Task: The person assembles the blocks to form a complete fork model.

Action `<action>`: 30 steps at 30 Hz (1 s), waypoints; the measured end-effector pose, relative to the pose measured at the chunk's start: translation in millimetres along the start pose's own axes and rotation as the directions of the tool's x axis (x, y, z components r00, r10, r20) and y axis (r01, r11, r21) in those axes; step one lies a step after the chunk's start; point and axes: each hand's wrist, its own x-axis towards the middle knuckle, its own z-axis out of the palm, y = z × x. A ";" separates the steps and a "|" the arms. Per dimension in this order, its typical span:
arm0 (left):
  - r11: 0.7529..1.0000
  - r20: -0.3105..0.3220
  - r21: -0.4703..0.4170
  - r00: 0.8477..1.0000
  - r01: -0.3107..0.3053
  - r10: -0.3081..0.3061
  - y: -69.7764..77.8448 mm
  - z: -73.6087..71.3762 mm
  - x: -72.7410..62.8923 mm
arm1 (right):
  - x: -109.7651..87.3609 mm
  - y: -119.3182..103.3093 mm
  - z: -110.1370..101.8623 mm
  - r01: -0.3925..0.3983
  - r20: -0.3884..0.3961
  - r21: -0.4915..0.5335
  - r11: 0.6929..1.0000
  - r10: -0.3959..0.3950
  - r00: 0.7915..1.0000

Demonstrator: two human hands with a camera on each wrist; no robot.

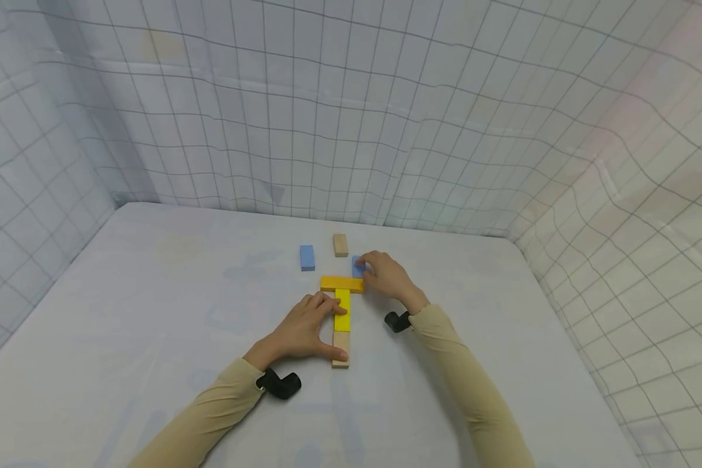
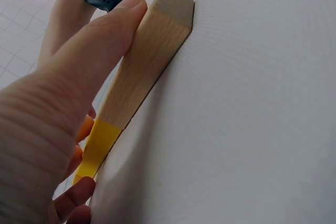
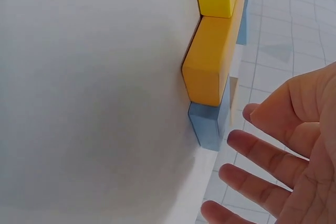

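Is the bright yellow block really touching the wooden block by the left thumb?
Touching. The left wrist view shows the wooden block and the yellow block meeting end to end, with no gap along their seam.

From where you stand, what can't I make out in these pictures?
Head view: part of the rightmost blue rectangular block, hidden by the right hand.
Left wrist view: part of the bright yellow rectangular block, hidden by the left hand.
Right wrist view: one end of that yellow block, cut off by the top edge.
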 end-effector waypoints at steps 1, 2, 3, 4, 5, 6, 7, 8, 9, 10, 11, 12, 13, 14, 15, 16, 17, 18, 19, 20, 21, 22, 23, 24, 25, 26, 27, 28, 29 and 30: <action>1.000 0.000 -0.001 1.000 -0.003 0.003 0.4 -0.2 -0.1 | 1.6 -0.6 0.3 -0.003 -0.002 -0.004 1.000 0.003 1.000; 1.000 -0.001 0.000 1.000 -0.005 0.005 0.7 -0.3 -0.1 | 3.2 -1.1 0.7 -0.004 -0.003 -0.006 1.000 0.004 1.000; 1.000 -0.002 -0.002 1.000 -0.008 0.007 1.1 -0.6 0.0 | 4.7 -1.9 0.9 -0.003 -0.003 -0.011 1.000 0.003 1.000; 1.000 -0.003 -0.004 1.000 -0.009 0.009 1.5 -0.9 0.1 | 6.2 -2.7 1.2 -0.002 -0.002 -0.013 1.000 0.002 1.000; 1.000 -0.001 -0.004 1.000 -0.007 0.007 1.9 -1.3 0.2 | 7.4 -3.8 1.2 0.001 -0.002 -0.016 1.000 -0.001 1.000; 1.000 0.004 -0.004 1.000 -0.005 0.005 2.3 -1.8 0.3 | 8.8 -4.7 1.4 0.005 -0.001 -0.021 1.000 -0.005 1.000; 1.000 0.006 -0.005 1.000 -0.003 0.003 2.7 -2.2 0.3 | 10.2 -5.7 1.6 0.008 0.000 -0.026 1.000 -0.008 1.000; 1.000 0.008 -0.007 1.000 -0.002 0.002 3.0 -2.6 0.3 | 11.5 -6.7 1.7 0.012 0.002 -0.033 0.999 -0.012 1.000; 1.000 0.009 -0.008 1.000 -0.001 0.002 3.1 -2.8 0.2 | 13.0 -7.6 1.8 0.015 0.006 -0.043 0.999 -0.014 1.000; 1.000 0.011 -0.007 1.000 0.000 0.000 3.1 -3.1 0.1 | 14.4 -8.5 2.1 0.016 0.011 -0.050 0.999 -0.016 1.000; 1.000 0.013 -0.007 1.000 0.002 -0.002 3.2 -3.2 0.0 | 15.8 -9.3 2.3 0.017 0.017 -0.060 0.998 -0.016 1.000; 1.000 0.016 -0.006 1.000 0.003 -0.003 3.2 -3.3 -0.3 | 17.4 -10.1 2.5 0.018 0.024 -0.064 0.998 -0.016 1.000; 1.000 0.017 -0.007 1.000 0.004 -0.004 3.2 -3.5 -0.6 | 18.8 -11.0 2.5 0.019 0.033 -0.067 0.998 -0.017 0.999; 1.000 0.016 -0.006 1.000 0.003 -0.003 2.7 -3.1 -0.8 | 20.4 -11.8 2.7 0.020 0.044 -0.071 0.997 -0.017 0.999; 1.000 0.015 -0.005 1.000 0.003 -0.003 2.6 -3.2 -0.9 | 21.9 -12.6 2.8 0.020 0.056 -0.069 0.997 -0.016 0.998; 1.000 0.014 -0.005 1.000 0.005 -0.004 2.7 -3.2 -1.0 | 23.3 -13.4 2.8 0.022 0.066 -0.064 0.998 -0.018 0.998; 1.000 0.013 -0.003 1.000 0.006 -0.006 2.6 -3.1 -1.1 | 24.7 -14.0 2.9 0.025 0.076 -0.061 0.998 -0.020 0.997; 1.000 0.012 -0.003 1.000 0.006 -0.006 2.6 -3.1 -1.2 | 26.1 -14.7 3.0 0.026 0.086 -0.059 0.998 -0.021 0.996; 1.000 0.009 -0.002 1.000 0.006 -0.006 2.5 -3.1 -1.2 | 27.5 -15.3 3.1 0.025 0.099 -0.062 0.998 -0.019 0.995; 1.000 0.006 -0.002 1.000 0.006 -0.006 2.6 -3.1 -1.2 | 28.8 -15.8 3.4 0.022 0.109 -0.068 0.997 -0.015 0.994; 1.000 0.005 -0.002 1.000 0.007 -0.007 3.0 -3.4 -1.2 | 30.0 -16.3 3.7 0.017 0.118 -0.070 0.997 -0.009 0.993; 1.000 0.004 -0.002 1.000 0.007 -0.007 2.7 -3.2 -1.3 | 31.1 -16.9 4.0 0.012 0.126 -0.077 0.997 -0.002 0.992; 1.000 0.003 -0.001 1.000 0.007 -0.007 2.5 -2.8 -1.3 | 32.0 -17.3 4.4 0.005 0.134 -0.082 0.997 0.006 0.991; 1.000 0.003 -0.002 1.000 0.006 -0.006 2.4 -2.4 -1.3 | 32.7 -17.6 4.7 -0.004 0.143 -0.085 0.996 0.016 0.990; 1.000 0.002 -0.002 1.000 0.005 -0.005 2.3 -1.9 -1.1 | 33.3 -17.9 5.1 -0.010 0.150 -0.087 0.996 0.023 0.988; 1.000 0.004 0.000 1.000 0.006 -0.006 2.1 -1.4 -0.9 | 33.7 -18.0 5.5 -0.016 0.155 -0.092 0.996 0.031 0.987; 1.000 0.005 0.002 1.000 0.006 -0.006 1.9 -0.9 -0.8 | 34.0 -18.0 5.9 -0.020 0.161 -0.095 0.995 0.035 0.986; 1.000 0.004 0.001 1.000 0.004 -0.004 2.0 -0.8 -0.6 | 34.2 -17.9 6.4 -0.021 0.166 -0.101 0.995 0.038 0.985; 1.000 0.003 0.002 1.000 0.003 -0.003 2.2 -0.9 -0.5 | 34.2 -17.8 6.6 -0.021 0.169 -0.103 0.994 0.038 0.985; 1.000 0.002 0.003 1.000 0.001 -0.001 2.4 -1.1 -0.4 | 34.0 -17.6 6.8 -0.019 0.170 -0.106 0.994 0.037 0.985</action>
